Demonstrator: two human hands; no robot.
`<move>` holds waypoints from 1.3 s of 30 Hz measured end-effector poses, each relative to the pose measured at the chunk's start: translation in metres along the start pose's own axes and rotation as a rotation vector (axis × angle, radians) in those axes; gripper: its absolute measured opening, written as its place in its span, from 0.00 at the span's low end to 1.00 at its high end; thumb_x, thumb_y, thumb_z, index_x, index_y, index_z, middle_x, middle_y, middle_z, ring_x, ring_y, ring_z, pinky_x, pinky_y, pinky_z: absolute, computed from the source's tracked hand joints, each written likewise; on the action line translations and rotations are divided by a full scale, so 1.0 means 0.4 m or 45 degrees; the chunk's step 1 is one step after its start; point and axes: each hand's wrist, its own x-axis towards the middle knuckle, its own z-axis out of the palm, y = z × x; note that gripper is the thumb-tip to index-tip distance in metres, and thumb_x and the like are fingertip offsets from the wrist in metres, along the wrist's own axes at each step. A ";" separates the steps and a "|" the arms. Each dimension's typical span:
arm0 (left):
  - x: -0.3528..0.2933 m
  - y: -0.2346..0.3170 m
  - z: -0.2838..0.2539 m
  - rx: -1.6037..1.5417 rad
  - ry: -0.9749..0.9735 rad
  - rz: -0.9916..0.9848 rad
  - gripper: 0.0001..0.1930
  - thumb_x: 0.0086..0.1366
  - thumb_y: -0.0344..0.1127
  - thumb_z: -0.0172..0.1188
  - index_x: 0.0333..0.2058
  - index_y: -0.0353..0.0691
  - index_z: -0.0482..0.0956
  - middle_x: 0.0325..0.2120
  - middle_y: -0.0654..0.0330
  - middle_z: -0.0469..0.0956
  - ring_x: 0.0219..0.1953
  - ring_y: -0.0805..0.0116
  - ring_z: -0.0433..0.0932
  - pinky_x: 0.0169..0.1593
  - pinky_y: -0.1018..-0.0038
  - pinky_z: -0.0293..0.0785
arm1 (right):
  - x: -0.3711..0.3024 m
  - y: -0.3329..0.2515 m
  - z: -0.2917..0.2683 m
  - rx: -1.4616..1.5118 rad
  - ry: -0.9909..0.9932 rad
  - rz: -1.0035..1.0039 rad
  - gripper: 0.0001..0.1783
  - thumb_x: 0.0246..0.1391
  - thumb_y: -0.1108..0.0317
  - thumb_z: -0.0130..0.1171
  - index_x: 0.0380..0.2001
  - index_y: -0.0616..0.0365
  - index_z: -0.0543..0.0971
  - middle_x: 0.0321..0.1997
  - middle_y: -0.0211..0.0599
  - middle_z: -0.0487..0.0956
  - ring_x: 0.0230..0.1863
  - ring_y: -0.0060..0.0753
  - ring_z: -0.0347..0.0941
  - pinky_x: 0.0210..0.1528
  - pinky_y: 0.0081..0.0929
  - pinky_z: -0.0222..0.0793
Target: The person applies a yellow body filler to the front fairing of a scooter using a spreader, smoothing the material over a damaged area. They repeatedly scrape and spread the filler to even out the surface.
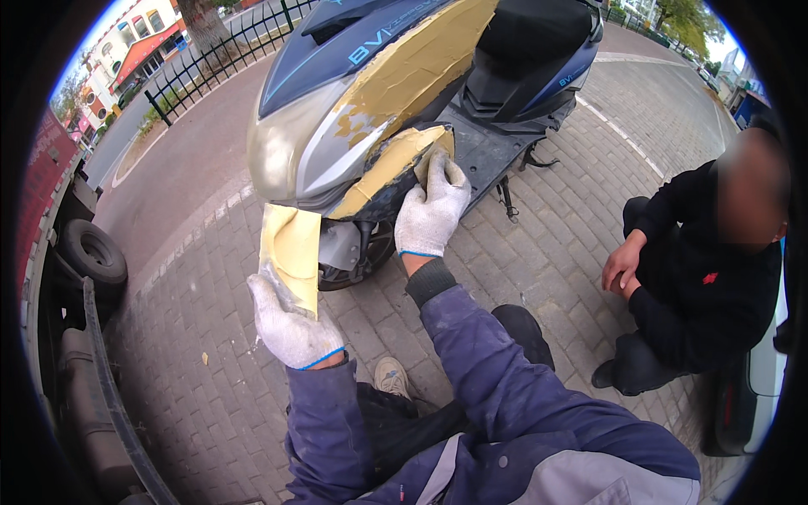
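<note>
My left hand [299, 324], in a white knit glove with a blue cuff edge, grips the lower edge of a flat board [316, 244] smeared with yellow putty [295, 252]. My right hand [433, 206], gloved alike, pinches a thin putty spreader [422, 171] mostly hidden by the fingers. It is up against the lower side panel [391, 168] of a blue and silver scooter [307, 93]. Yellow putty covers much of that panel and forms a broad band along the upper fairing. Bare dark edges show around the lower panel.
A person in black [699, 261] crouches at the right, hands together. The scooter's black footboard [488, 143] and seat are beyond my right hand. A spare tyre [93, 252] hangs under a red vehicle at the left. Grey paving [194, 379] lies underfoot; a black fence [244, 38] stands behind.
</note>
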 end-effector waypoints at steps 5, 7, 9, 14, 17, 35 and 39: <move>-0.008 -0.005 0.016 0.049 0.048 0.029 0.29 0.88 0.47 0.44 0.68 0.24 0.72 0.64 0.47 0.80 0.64 0.57 0.82 0.67 0.61 0.78 | -0.051 -0.005 -0.029 0.057 -0.127 -0.054 0.35 0.54 0.88 0.59 0.67 0.64 0.81 0.61 0.57 0.78 0.61 0.59 0.75 0.66 0.46 0.72; -0.014 -0.002 0.020 0.047 0.033 0.022 0.28 0.88 0.47 0.44 0.68 0.24 0.72 0.63 0.47 0.80 0.64 0.57 0.82 0.67 0.61 0.77 | -0.073 -0.006 -0.060 0.163 -0.202 -0.062 0.34 0.55 0.88 0.59 0.66 0.64 0.81 0.61 0.57 0.79 0.61 0.59 0.76 0.65 0.46 0.73; -0.018 0.003 0.025 0.014 0.015 0.032 0.28 0.88 0.47 0.44 0.68 0.24 0.71 0.63 0.47 0.80 0.64 0.57 0.82 0.67 0.61 0.78 | -0.094 -0.008 -0.103 0.239 -0.275 0.033 0.31 0.62 0.87 0.61 0.68 0.62 0.81 0.60 0.49 0.81 0.60 0.52 0.77 0.67 0.41 0.73; -0.056 0.026 0.029 0.140 0.039 0.091 0.30 0.89 0.47 0.43 0.70 0.23 0.70 0.64 0.46 0.80 0.65 0.56 0.81 0.68 0.62 0.77 | -0.026 0.035 -0.127 0.270 -0.125 0.192 0.28 0.71 0.82 0.58 0.71 0.57 0.79 0.61 0.47 0.80 0.62 0.46 0.77 0.67 0.36 0.74; -0.084 0.057 0.026 0.196 0.022 0.128 0.30 0.89 0.47 0.41 0.70 0.22 0.70 0.65 0.45 0.79 0.65 0.56 0.81 0.68 0.61 0.77 | 0.021 0.039 -0.091 0.252 -0.103 0.163 0.29 0.71 0.81 0.58 0.72 0.54 0.78 0.62 0.48 0.79 0.63 0.48 0.75 0.68 0.38 0.72; -0.226 0.038 -0.023 0.272 -0.163 -0.278 0.29 0.89 0.47 0.41 0.70 0.25 0.69 0.64 0.45 0.80 0.63 0.54 0.83 0.66 0.60 0.80 | -0.041 -0.024 -0.354 1.384 -0.692 1.133 0.20 0.76 0.75 0.57 0.67 0.70 0.78 0.62 0.40 0.83 0.58 0.31 0.81 0.63 0.30 0.77; -0.203 -0.050 -0.054 0.223 -0.270 -0.543 0.33 0.89 0.49 0.38 0.74 0.22 0.63 0.70 0.42 0.74 0.71 0.51 0.77 0.76 0.58 0.71 | -0.008 -0.064 -0.478 1.301 -0.902 1.077 0.20 0.76 0.75 0.54 0.66 0.70 0.78 0.61 0.40 0.84 0.57 0.30 0.81 0.59 0.31 0.79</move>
